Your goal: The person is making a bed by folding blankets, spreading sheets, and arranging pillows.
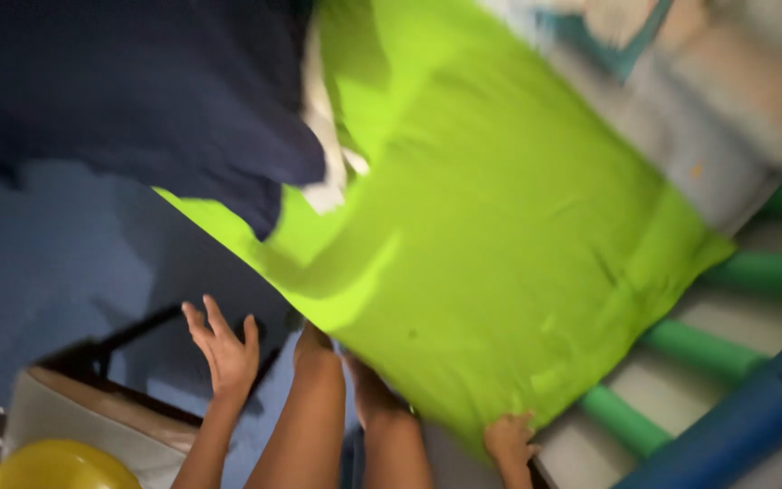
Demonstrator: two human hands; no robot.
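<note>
Head view: green pillowcase over two hands

White pillow peeks from the lime-green pillowcase, far from the fingers. Left hand and right hand press its lower edge; their fingers are hidden, grip unclear. Beside them, another hand is spread open.

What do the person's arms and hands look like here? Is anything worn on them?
Four forearms rise from the bottom edge; which pair is the wearer's is unclear. All are bare: no sleeves, gloves, watch or bracelet shows. Motion blur could hide a thin ring.
</note>
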